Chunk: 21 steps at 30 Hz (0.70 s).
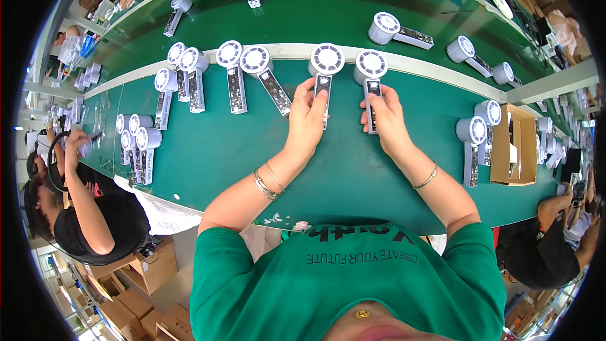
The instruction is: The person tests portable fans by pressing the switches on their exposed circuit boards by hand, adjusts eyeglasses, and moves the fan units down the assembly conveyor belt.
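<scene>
Two handheld fans are up in front of me, side by side, each with a round white slotted head and a handle showing dark circuit parts. My left hand (310, 113) is wrapped round the handle of the left handheld fan (327, 59), thumb on its front. Round the other handle, that of the right handheld fan (370, 64), my right hand (387, 120) is closed, thumb also on the front. Just left of my left hand lies another fan (255, 60), its handle slanting toward my fingers. Next to it is one more fan (230, 55), with its handle pointing toward me.
Several fans (149, 139) cluster at the left of the green table (252, 170). At the right, two fans (471, 131) stand beside an open cardboard box (522, 145). Beyond a pale rail (284, 52), more fans (385, 27) lie on a green belt. Co-workers sit at both sides.
</scene>
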Tool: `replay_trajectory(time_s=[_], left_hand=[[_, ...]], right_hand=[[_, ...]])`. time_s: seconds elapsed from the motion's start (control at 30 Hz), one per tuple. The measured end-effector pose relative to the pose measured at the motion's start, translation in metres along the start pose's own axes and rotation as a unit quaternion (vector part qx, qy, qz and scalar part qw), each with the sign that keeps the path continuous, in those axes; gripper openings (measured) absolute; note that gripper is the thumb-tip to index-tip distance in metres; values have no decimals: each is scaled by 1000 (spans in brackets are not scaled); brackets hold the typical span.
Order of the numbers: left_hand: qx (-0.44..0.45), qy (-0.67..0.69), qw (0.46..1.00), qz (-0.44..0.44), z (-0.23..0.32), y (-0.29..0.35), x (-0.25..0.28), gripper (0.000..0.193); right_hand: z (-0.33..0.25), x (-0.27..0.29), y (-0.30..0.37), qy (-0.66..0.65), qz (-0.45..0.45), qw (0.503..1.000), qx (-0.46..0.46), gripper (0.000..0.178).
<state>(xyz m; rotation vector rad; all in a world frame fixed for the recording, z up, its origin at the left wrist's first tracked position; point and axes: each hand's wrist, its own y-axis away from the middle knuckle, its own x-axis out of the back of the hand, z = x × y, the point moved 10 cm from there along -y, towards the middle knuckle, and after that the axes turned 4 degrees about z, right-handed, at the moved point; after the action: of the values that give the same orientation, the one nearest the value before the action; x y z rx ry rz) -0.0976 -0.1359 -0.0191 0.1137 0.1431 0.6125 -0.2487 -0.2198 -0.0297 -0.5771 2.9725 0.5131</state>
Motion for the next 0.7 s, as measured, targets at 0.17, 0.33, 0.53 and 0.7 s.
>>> replay_trajectory(time_s=[0.17, 0.33, 0.53, 0.7], left_hand=[[8, -37, 999, 20, 4, 3, 13, 46], [-17, -40, 999, -13, 18, 10, 26, 49], [-79, -142, 987, 10, 44, 26, 31, 59], [-325, -276, 904, -42, 112, 70, -27, 56]], right_hand=[[-2, -40, -2, 34, -37, 999, -3, 48], [-10, -70, -5, 393, -149, 904, 80, 48], [-146, -25, -30, 535, 71, 739, 403, 22], [-126, 38, -142, 753, 58, 597, 271, 35]])
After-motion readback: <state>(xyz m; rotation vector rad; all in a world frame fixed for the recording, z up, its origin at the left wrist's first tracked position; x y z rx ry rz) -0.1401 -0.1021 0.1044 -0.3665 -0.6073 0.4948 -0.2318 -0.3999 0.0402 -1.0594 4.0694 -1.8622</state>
